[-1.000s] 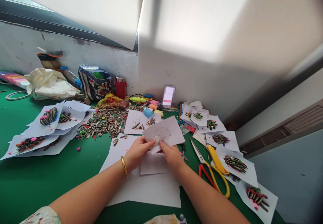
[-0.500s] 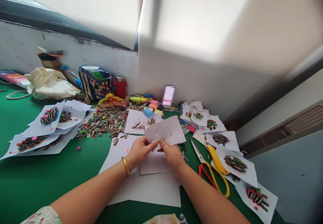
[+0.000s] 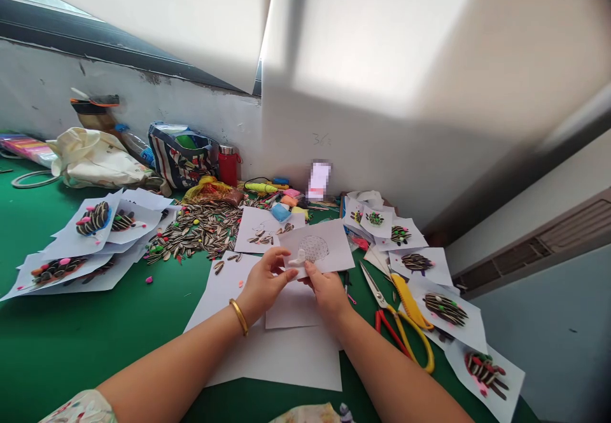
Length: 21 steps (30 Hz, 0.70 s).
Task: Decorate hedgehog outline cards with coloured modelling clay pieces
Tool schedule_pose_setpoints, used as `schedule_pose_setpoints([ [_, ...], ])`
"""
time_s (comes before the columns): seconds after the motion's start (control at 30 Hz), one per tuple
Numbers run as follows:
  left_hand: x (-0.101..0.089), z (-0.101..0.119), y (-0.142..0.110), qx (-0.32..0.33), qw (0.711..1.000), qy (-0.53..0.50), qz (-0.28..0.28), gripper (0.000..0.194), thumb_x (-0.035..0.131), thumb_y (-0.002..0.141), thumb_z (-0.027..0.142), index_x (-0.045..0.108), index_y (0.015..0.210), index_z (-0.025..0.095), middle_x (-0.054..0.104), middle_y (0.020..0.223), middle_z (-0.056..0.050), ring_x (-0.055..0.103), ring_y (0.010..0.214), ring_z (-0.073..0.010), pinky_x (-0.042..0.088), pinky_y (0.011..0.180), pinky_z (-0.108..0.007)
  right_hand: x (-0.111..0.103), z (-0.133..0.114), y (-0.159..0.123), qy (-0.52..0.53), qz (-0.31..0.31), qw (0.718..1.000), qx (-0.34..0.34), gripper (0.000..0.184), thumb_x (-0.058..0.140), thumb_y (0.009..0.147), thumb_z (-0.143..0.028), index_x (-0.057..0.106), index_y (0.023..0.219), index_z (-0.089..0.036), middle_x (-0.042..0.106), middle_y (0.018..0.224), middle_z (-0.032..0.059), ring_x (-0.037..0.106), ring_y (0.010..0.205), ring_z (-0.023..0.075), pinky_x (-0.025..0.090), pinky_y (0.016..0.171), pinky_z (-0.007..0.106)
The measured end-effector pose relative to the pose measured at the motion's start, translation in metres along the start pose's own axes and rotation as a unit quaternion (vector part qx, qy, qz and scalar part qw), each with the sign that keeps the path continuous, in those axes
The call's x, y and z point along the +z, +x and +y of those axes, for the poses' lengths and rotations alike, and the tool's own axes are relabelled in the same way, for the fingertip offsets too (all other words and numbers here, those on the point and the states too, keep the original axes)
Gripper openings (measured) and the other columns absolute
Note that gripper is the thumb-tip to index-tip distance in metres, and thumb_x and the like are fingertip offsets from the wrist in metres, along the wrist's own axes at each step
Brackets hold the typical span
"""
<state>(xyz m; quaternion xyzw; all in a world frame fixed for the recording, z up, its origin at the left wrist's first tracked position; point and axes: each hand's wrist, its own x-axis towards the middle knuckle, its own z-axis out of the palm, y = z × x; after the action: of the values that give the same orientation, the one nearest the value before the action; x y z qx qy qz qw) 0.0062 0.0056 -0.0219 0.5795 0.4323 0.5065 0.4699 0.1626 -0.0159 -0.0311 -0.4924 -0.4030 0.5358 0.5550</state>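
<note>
The right hand (image 3: 327,294) is pinching the lower edge of a paper sheet (image 3: 331,251) bearing a gridded outline sketch (image 3: 314,249). The left hand (image 3: 264,281) is half-curled, its fingertips (image 3: 286,274) at that edge beside a small white piece (image 3: 298,257); whether it is gripping, I cannot tell. Loose white paper (image 3: 296,359) is lying below the sheet, yellow-handled scissors (image 3: 401,324) right of it on the green worktop (image 3: 71,346), sunflower seeds (image 3: 200,232) left of it.

White paper (image 3: 337,251) — black grid drawing (image 3: 314,249) (domed)
</note>
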Motion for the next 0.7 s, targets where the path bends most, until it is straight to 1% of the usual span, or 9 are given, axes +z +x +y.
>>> schedule_pose_setpoints([
  [0.13,0.0005,0.0003,0.0001,-0.006,1.000,0.022,-0.013,0.026,0.074,0.071,0.030,0.068,0.095,0.021,0.065,0.079,0.000,0.059,0.071,-0.0159,0.049,0.068,-0.029,0.0003,0.0009,-0.0019,-0.019,-0.012,1.000,-0.009,0.041,0.068,0.078,-0.052,0.072,0.092,-0.014,0.072,0.086,0.0073,0.060,0.071,0.0167,0.048,0.069,0.030],
  [0.23,0.0006,-0.0006,0.0010,-0.011,1.000,0.016,-0.001,0.026,0.075,0.070,0.032,0.069,0.093,0.020,0.067,0.080,-0.002,0.061,0.072,-0.0169,0.050,0.068,-0.029,0.0010,-0.0006,-0.0032,-0.026,-0.025,0.999,-0.012,0.041,0.067,0.079,-0.053,0.071,0.087,-0.014,0.071,0.080,0.0071,0.060,0.070,0.0168,0.046,0.070,0.030],
  [0.43,0.0019,-0.0018,-0.0002,-0.018,1.000,-0.015,0.011,0.020,0.077,0.069,0.033,0.068,0.081,0.019,0.068,0.078,-0.003,0.063,0.072,-0.0181,0.051,0.069,-0.030,-0.0016,0.0018,-0.0033,-0.060,-0.025,0.998,0.002,0.045,0.065,0.080,-0.057,0.072,0.073,-0.013,0.070,0.075,0.0081,0.060,0.075,0.0184,0.045,0.073,0.031],
  [0.53,0.0018,-0.0020,-0.0009,-0.012,1.000,-0.011,0.017,0.019,0.076,0.069,0.033,0.069,0.079,0.019,0.069,0.077,-0.002,0.062,0.071,-0.0173,0.051,0.068,-0.029,-0.0024,0.0045,-0.0017,-0.056,-0.021,0.998,0.009,0.049,0.066,0.078,-0.060,0.074,0.075,-0.012,0.071,0.076,0.0091,0.061,0.075,0.0193,0.046,0.074,0.032],
  [0.63,0.0008,-0.0023,-0.0006,0.002,1.000,0.003,0.027,0.022,0.077,0.070,0.033,0.071,0.087,0.020,0.070,0.081,-0.002,0.062,0.072,-0.0167,0.051,0.069,-0.029,-0.0018,0.0060,-0.0005,-0.038,-0.018,0.999,0.007,0.050,0.067,0.076,-0.060,0.074,0.081,-0.012,0.070,0.076,0.0092,0.062,0.074,0.0197,0.048,0.074,0.032],
  [0.7,0.0002,-0.0032,-0.0002,0.006,1.000,0.003,0.026,0.026,0.077,0.070,0.033,0.072,0.092,0.020,0.071,0.085,-0.003,0.063,0.074,-0.0173,0.052,0.070,-0.030,-0.0016,0.0065,-0.0003,-0.038,-0.019,0.999,0.004,0.049,0.067,0.076,-0.060,0.075,0.081,-0.012,0.071,0.076,0.0096,0.062,0.075,0.0200,0.048,0.075,0.032],
])
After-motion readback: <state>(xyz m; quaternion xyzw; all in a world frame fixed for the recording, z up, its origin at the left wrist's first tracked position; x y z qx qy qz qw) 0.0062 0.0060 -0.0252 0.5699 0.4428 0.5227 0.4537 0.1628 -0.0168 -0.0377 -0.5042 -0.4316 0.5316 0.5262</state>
